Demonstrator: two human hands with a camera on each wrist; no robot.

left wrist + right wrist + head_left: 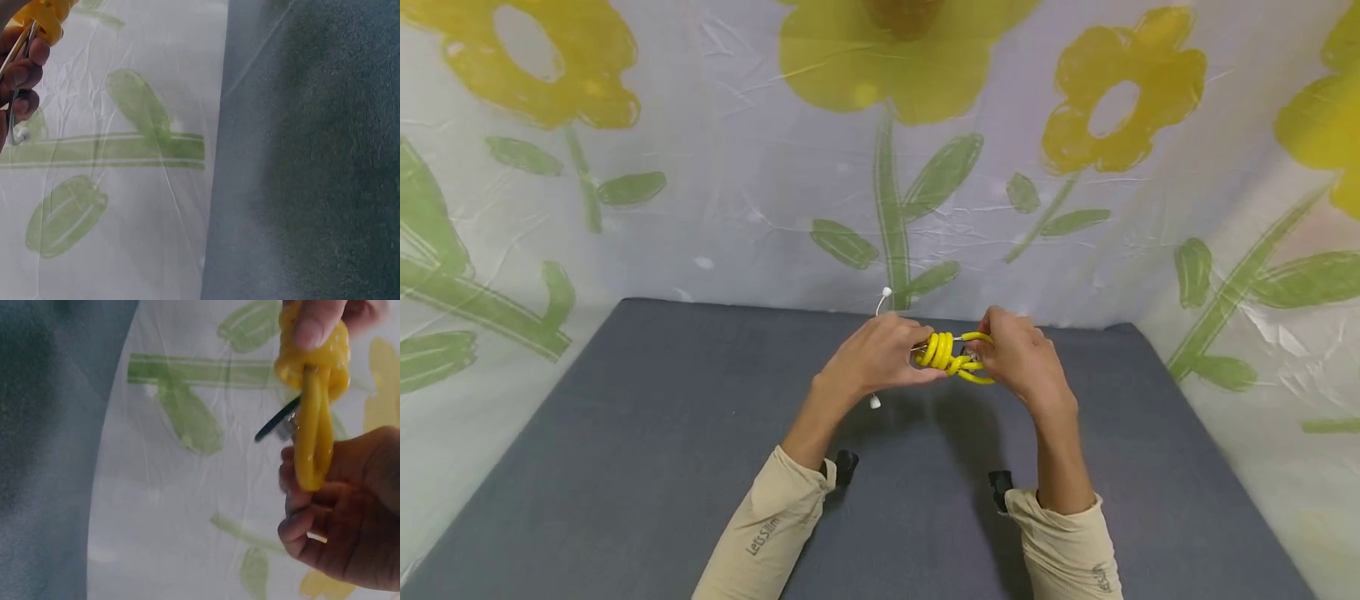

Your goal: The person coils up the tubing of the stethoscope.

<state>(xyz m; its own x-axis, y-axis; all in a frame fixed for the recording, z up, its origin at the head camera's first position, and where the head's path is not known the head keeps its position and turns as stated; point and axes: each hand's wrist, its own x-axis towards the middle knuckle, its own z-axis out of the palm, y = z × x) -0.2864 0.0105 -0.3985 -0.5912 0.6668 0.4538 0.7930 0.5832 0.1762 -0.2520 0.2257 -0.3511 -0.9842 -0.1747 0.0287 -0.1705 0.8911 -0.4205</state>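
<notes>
A yellow coiled cord (938, 350) is held up between both hands, its tight turns at the left and long loops at the right. My left hand (880, 350) grips the coil and thin metal rods (24, 53) that run through it. White tips (875, 402) of a bent wire stick out above and below this hand. My right hand (1022, 358) has its curled fingers at the loop end (310, 469), gripping it. Beside the loop, a small metal piece and a thin dark strip (278, 419) show in the right wrist view. Fingers partly hide the contact.
Under the hands lies a dark grey padded surface (700, 467). A pale curtain (737, 225) printed with yellow flowers and green leaves rises behind it and at both sides. Black straps (846, 467) stick out at both sleeve cuffs.
</notes>
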